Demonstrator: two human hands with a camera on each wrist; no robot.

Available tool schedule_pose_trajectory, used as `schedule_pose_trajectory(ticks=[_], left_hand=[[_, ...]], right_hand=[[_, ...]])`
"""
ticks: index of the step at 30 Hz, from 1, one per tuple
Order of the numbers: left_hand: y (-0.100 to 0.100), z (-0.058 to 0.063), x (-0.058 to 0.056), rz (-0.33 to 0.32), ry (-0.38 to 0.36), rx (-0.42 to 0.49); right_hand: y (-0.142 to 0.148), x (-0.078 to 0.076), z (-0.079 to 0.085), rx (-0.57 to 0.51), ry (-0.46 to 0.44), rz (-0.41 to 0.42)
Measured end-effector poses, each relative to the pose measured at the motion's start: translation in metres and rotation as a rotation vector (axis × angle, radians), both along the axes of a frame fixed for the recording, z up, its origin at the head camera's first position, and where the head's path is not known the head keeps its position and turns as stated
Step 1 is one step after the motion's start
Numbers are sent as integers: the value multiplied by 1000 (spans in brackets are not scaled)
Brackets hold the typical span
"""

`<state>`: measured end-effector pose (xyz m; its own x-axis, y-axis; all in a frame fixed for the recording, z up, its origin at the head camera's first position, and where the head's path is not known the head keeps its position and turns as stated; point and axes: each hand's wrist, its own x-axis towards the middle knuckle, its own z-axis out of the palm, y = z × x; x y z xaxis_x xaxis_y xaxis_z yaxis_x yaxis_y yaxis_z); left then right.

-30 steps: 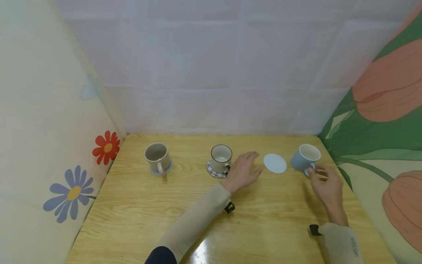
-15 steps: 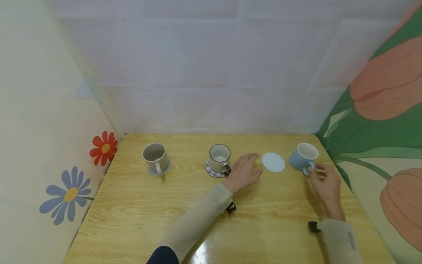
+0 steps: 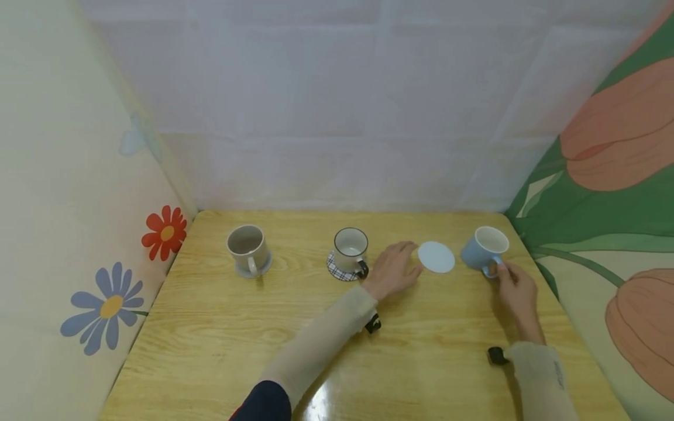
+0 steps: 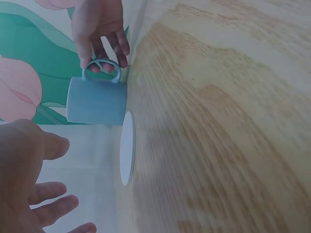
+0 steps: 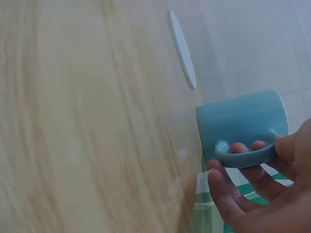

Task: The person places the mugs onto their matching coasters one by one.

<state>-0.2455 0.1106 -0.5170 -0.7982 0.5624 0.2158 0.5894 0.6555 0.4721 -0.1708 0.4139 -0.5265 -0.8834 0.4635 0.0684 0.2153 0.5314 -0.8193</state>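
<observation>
A light blue mug (image 3: pixel 477 252) stands upright at the table's right side. My right hand (image 3: pixel 518 292) grips its handle (image 5: pixel 248 159), with fingertips through the loop and the thumb on top in the right wrist view. Left of this mug lies a round white coaster (image 3: pixel 436 257), flat on the wood. My left hand (image 3: pixel 392 272) hovers just left of the coaster, fingers spread and holding nothing. Beside that hand, a cream mug (image 3: pixel 349 251) with a dark rim and black handle sits on a plaid coaster (image 3: pixel 337 270).
At the far left a beige mug (image 3: pixel 246 245) rests on a pale grey round coaster (image 3: pixel 267 264). The wooden table (image 3: pixel 221 333) meets a white cloth backdrop (image 3: pixel 337 117) behind. Flower-printed cloths hang at both sides.
My right hand has closed its fingers farther onto the blue mug's handle. The left hand has barely moved, and the mugs stay where they were.
</observation>
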Motion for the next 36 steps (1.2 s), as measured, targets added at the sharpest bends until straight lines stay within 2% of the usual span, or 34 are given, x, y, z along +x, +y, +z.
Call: schedule_pose_trajectory(ticks=[5, 9, 15, 20, 28, 36], left_hand=[[9, 1, -4, 16, -29, -11], [14, -1, -5, 31, -54, -18], [21, -5, -5, 42, -64, -54], [22, -5, -4, 60, -65, -65], [27, -13, -6, 76, -69, -71], [37, -17, -9, 106, -59, -102]], right_hand=[[2, -1, 3, -341, 63, 86], [-5, 2, 11, -443, 82, 80], [-4, 0, 3, -454, 117, 43], [-7, -2, 3, -453, 97, 11], [-11, -3, 0, -372, 67, 6], [-4, -2, 0, -445, 68, 22]])
